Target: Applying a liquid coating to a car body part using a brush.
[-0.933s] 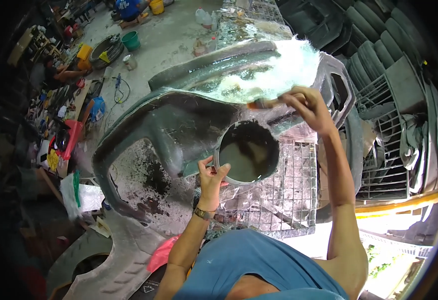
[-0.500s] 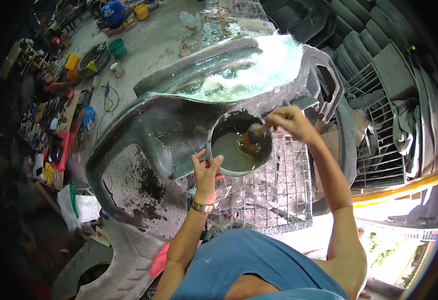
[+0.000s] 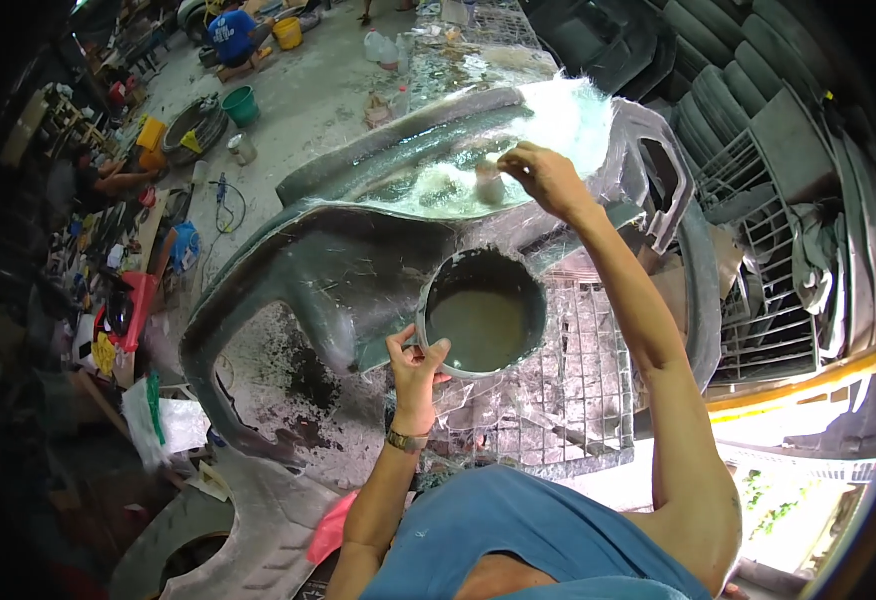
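My left hand (image 3: 415, 363) grips the near rim of a round bucket (image 3: 436, 352) that holds murky yellowish-brown liquid. My right hand (image 3: 546, 178) is stretched out over the large grey moulded shell (image 3: 348, 265) and holds a brush (image 3: 491, 182) whose bristles press on the glossy white fibre mat (image 3: 558, 118) laid in the shell's upper part. The brush handle is mostly hidden in my fist. The bucket hangs between the shell and a metal mesh rack (image 3: 583, 380).
More grey moulded parts lie at the lower left (image 3: 218, 545) and stacked at the upper right (image 3: 758, 120). A green bucket (image 3: 241, 103), a yellow bucket (image 3: 287, 32) and a crouching person (image 3: 230, 35) are on the concrete floor beyond. Cluttered tools line the left side.
My right hand lifted the brush out of the bucket and moved it up and left onto the wet fibre mat. My left hand kept hold of the bucket rim.
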A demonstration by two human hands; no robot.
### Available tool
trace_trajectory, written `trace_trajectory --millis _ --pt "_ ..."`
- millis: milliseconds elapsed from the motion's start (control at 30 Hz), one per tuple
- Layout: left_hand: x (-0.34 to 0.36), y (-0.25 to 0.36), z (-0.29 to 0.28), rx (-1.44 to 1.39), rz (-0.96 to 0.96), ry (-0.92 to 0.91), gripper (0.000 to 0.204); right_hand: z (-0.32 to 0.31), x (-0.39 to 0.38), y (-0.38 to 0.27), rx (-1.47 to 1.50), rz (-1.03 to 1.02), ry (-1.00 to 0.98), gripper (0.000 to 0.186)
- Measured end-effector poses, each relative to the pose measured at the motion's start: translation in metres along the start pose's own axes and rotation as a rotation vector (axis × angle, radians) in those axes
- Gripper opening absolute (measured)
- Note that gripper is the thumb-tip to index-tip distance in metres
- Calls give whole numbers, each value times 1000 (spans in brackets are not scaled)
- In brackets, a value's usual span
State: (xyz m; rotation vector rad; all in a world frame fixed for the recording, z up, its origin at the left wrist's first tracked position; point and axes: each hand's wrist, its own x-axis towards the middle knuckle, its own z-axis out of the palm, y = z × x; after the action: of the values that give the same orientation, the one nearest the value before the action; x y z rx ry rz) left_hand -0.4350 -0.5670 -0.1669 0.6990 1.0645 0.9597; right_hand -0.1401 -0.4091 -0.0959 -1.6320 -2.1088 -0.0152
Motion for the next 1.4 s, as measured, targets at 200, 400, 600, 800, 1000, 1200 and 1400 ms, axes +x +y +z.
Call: trace_trajectory --millis 200,400,600,800,1000,1200,1400 --pt "1 -3 0 12 -12 -18 67 -44 -31 -22 104 32 101 20" --pt "1 -4 4 10 -1 0 63 -87 -103 -71 558 148 -137 13" --pt "3 -2 19 -22 3 -13 61 -51 -138 -80 151 -157 -238 15" --pt "9 -2 18 1 53 -11 54 -70 -105 -40 856 328 -55 24" --pt "2 -6 5 27 42 -17 58 -66 -19 1 669 331 211 23" --pt "-6 -8 -2 29 8 -19 58 0 21 32 -68 -56 121 16" --pt "-12 -11 -9 -4 -9 -8 64 19 28 26 -65 -151 109 16"
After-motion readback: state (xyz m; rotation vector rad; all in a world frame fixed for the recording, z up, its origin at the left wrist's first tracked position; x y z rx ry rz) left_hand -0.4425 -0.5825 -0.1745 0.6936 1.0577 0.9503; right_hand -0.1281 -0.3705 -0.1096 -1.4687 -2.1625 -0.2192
